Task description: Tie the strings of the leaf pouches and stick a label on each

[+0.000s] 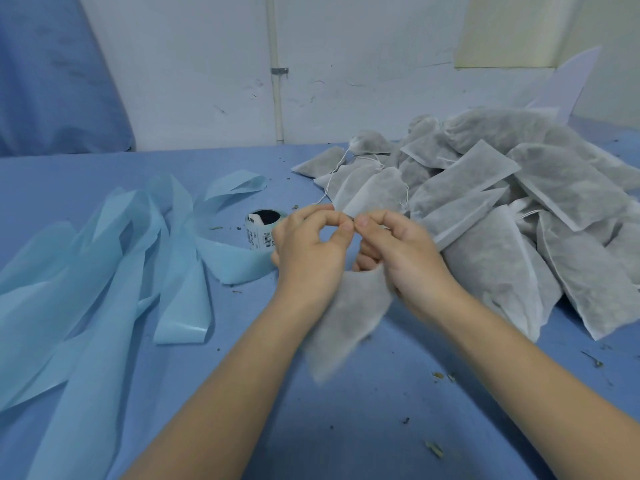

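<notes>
Both hands pinch at a leaf pouch's top.
Left hand [311, 251] and right hand [398, 251] fingers curl, pinching the leaf pouch [346, 317] above the table [346, 427].

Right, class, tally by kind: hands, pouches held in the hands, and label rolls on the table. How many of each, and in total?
Hands: 2 (left hand, right hand)
Held pouch: 1
Label roll: 1
Total: 4
</notes>
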Demonstrator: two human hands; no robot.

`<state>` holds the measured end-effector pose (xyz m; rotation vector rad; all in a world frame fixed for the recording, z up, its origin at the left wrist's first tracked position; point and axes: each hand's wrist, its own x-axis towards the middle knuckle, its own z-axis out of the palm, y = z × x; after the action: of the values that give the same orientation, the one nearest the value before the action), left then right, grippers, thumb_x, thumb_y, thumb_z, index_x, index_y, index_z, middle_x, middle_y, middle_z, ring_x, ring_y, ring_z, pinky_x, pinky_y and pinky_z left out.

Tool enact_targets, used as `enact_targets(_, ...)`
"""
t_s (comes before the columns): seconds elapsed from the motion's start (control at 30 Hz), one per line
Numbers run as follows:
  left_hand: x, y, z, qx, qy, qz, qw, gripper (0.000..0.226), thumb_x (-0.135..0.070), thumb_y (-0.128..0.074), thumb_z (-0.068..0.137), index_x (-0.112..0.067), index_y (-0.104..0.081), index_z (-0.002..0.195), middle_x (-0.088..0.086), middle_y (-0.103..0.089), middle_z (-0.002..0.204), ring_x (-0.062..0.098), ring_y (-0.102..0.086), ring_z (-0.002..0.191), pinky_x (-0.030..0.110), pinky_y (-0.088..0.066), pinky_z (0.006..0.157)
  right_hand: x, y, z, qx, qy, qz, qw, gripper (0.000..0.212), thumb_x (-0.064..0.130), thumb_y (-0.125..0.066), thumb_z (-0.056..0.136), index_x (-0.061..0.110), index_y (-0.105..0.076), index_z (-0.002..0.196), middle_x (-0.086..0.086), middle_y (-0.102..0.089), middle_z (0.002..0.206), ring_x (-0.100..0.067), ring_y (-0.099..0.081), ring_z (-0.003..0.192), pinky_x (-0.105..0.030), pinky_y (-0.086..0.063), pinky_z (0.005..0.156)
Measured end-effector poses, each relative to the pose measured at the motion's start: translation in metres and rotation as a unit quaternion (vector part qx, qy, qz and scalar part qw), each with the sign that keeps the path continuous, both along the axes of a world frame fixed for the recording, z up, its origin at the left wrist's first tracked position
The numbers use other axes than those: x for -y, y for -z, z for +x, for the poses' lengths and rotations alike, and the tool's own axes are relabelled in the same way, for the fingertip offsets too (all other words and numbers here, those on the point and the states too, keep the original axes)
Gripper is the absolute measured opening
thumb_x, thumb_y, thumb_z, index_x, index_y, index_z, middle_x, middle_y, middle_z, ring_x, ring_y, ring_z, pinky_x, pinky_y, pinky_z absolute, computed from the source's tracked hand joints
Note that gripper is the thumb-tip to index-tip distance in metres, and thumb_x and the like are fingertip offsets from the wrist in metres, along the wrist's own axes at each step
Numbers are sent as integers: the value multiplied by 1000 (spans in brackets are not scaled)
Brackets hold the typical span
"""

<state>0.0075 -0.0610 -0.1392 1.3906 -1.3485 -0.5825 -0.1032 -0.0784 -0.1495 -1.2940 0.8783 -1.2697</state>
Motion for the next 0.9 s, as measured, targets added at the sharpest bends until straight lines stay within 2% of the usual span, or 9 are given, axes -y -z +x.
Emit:
enact_targets(0.3, 2, -2, 1, 20, -101, -7, 995, 11, -20, -48, 96, -26, -51, 87, -3, -48, 125, 17, -27, 128, 33, -21, 107, 2, -2, 0, -148, 93, -79, 981, 17, 24, -67, 88, 23, -60, 73, 13, -39, 42, -6, -43, 43, -40, -52, 63)
enact_targets(0.43, 3, -6, 7, 30, -110, -24, 993, 11, -18, -48, 96, -26, -51, 88, -4, -46, 120, 20, -29, 127, 36, -23, 107, 3, -5, -2, -150, 105, -113, 977, 14, 23, -70, 86, 24, -66, 72, 13, -32, 39, -6, -32, 41, -41, -44, 58)
enact_targets(0.53, 4, -10, 8, 41, -99, -39, 993, 11, -19, -49, 96, -26, -51, 89, -8, -40, 112, 19, -30, 124, 36, -23, 107, 3, -8, -4, -130, 129, -130, 974, 16, 23, -74, 83, 28, -70, 68, 12, -28, 39, -8, -28, 42, -34, -36, 57)
enact_targets(0.63, 5, -9, 7, 52, -34, -21, 998, 11, -21, -48, 96, -27, -49, 87, -6, -46, 116, 17, -36, 122, 38, -25, 108, 4, -9, -7, -107, 174, -125, 971, 16, 23, -76, 81, 31, -72, 67, 9, -32, 42, -12, -32, 45, -30, -39, 55)
enact_targets(0.67, 4, -9, 6, 36, -7, -18, 999, 10, -22, -50, 95, -28, -48, 87, -3, -50, 117, 14, -42, 117, 33, -30, 106, 5, -10, -8, -87, 192, -116, 971, 14, 22, -76, 81, 30, -72, 69, 10, -35, 42, -11, -35, 44, -25, -41, 51)
enact_targets(0.73, 2, -9, 5, -30, 41, 0, 999, 7, -31, -56, 92, -29, -49, 94, -4, -54, 113, 3, -54, 96, 19, -42, 87, 8, -13, -12, -24, 229, -88, 969, 10, 20, -74, 82, 26, -72, 74, 15, -43, 41, -3, -40, 42, -17, -41, 46)
enact_targets(0.8, 1, -8, 4, -92, 79, 41, 992, 33, -44, -63, 84, -29, -48, 111, -9, -58, 106, 3, -58, 87, 22, -46, 80, 12, -16, -16, 45, 266, -58, 961, 6, 19, -74, 83, 23, -72, 78, 18, -49, 42, 1, -44, 42, -16, -41, 46)
enact_targets(0.87, 2, -7, 3, -159, 118, 122, 972, 60, -48, -75, 72, -22, -50, 121, -4, -65, 105, 13, -65, 95, 34, -51, 89, 15, -14, -20, 95, 297, -39, 949, 5, 20, -74, 82, 22, -73, 79, 18, -50, 43, 1, -46, 43, -17, -41, 46)
enact_targets(0.9, 2, -6, 3, -188, 148, 166, 957, 62, -43, -77, 70, -13, -55, 120, 2, -69, 107, 20, -67, 98, 39, -51, 92, 16, -13, -21, 113, 307, -32, 944, 3, 20, -75, 82, 21, -73, 79, 18, -51, 43, 1, -46, 43, -17, -41, 46)
